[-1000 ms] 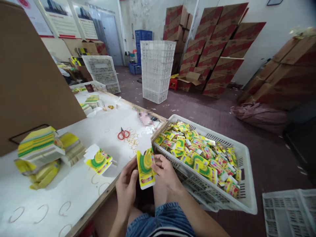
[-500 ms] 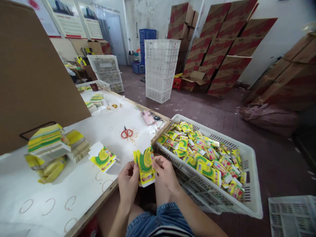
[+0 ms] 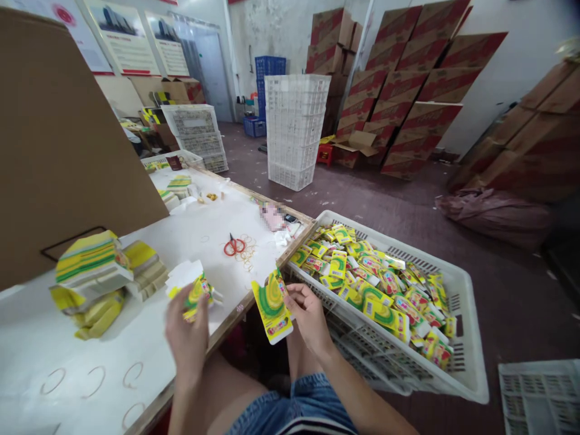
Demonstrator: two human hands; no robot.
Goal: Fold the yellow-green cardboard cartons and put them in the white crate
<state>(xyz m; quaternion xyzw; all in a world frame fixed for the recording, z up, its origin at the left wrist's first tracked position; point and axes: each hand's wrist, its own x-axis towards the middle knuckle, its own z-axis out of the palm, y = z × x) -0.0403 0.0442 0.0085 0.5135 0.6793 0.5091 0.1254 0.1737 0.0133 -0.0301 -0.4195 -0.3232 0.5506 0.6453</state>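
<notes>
Right hand point(image 3: 309, 315) pinches a yellow-green carton point(image 3: 272, 304) at its right edge, over the lap beside the table's point(image 3: 199, 223) near edge. Left hand point(image 3: 185, 331), at that carton in the earlier frame, is now shifted left to the small carton pile point(image 3: 198, 289); its thumb and fingers stand spread around the pile's near side, contact not determinable. Farther out, red-handled scissors point(image 3: 234, 246) lie beside rubber bands point(image 3: 248, 257). Stacked carton bundles point(image 3: 90, 260) lie left of the pile. At right, a white crate point(image 3: 467, 350) holds many small cartons point(image 3: 378, 290), unchanged.
</notes>
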